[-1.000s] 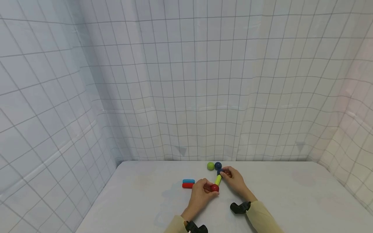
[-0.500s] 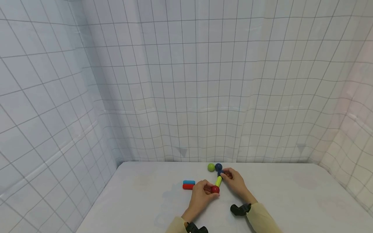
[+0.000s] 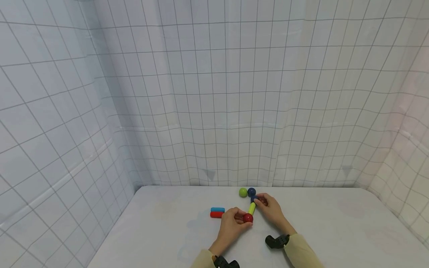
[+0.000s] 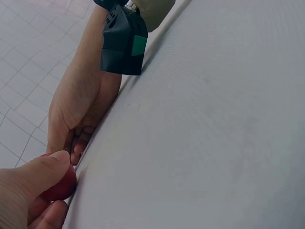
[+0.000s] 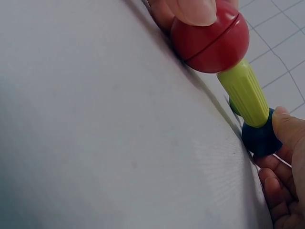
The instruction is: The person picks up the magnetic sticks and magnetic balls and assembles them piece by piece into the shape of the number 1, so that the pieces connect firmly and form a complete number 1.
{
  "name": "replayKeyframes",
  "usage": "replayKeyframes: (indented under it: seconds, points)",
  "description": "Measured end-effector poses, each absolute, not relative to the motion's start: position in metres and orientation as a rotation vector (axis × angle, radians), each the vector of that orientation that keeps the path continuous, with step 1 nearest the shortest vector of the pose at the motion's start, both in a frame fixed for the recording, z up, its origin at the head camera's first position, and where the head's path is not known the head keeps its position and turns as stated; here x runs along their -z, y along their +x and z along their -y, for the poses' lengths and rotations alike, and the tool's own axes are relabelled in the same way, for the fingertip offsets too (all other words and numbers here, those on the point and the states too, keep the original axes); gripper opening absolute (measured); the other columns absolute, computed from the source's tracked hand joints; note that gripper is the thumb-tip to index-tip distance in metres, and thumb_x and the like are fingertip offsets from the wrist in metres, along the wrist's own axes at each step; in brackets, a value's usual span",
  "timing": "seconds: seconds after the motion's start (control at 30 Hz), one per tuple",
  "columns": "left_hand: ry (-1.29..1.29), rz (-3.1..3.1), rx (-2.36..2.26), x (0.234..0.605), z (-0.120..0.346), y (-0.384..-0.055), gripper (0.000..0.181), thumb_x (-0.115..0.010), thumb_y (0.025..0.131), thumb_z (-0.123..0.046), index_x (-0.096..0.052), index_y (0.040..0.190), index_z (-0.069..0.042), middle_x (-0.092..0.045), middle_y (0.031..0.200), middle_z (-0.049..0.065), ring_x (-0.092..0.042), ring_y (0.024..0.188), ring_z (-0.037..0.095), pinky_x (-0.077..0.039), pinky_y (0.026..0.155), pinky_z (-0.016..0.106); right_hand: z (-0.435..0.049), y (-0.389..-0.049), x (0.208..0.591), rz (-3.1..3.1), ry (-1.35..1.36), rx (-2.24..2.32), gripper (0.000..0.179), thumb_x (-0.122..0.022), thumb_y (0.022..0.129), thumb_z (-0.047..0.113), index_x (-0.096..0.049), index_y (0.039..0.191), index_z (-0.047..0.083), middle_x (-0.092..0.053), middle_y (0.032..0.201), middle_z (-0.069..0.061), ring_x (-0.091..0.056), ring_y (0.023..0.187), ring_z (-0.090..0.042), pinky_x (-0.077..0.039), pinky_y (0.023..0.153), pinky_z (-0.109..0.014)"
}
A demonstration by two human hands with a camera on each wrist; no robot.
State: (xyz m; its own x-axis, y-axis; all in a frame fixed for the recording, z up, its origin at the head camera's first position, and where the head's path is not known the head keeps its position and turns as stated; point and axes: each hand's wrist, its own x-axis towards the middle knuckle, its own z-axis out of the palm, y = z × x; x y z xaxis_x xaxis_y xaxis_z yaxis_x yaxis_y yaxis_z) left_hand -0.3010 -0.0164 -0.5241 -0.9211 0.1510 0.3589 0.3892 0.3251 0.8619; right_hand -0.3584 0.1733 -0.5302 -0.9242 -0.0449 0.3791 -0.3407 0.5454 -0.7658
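A yellow-green ribbed rod [image 5: 245, 93] links a red ball [image 5: 212, 40] at its near end with a dark blue ball [image 5: 259, 138] at its far end. In the head view, my left hand [image 3: 231, 225] pinches the red ball [image 3: 248, 218] between thumb and fingers. My right hand [image 3: 270, 210] grips the dark blue ball [image 3: 253, 200], whose right side its fingers cover. The rod [image 3: 252, 208] slants between both hands, close to the table. In the left wrist view, the left thumb lies over the red ball [image 4: 62, 183].
Just beyond the held piece lie a green ball [image 3: 242, 192] and another dark blue ball [image 3: 251, 192]. Left of my left hand, a light blue rod [image 3: 218, 210] and a red rod [image 3: 217, 214] lie side by side on the white table [image 3: 161, 223]. A grid-patterned curtain [image 3: 221, 111] stands behind.
Both hands keep their hold on the joined balls and rod, with almost no movement. The whole scene shifts slightly in the head view after the earliest frame.
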Motion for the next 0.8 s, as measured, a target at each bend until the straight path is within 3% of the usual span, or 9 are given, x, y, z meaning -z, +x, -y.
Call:
replayKeyframes:
  seconds: [0.8]
  points:
    - [-0.52, 2.325, 1.656, 0.5253, 0.0158, -0.2984, 0.031, -0.086, 0.067, -0.006, -0.065, 0.09, -0.005, -0.062, 0.085, -0.001, -0.062, 0.071, 0.008, -0.052, 0.063, 0.02, -0.1732, -0.3531, 0.5288, 2.477, 0.242, -1.379, 0.025, -0.067, 0.09, 0.019, -0.063, 0.109, 0.003, -0.064, 0.093, -0.003, -0.058, 0.086, -0.016, -0.048, 0.078, -0.031]
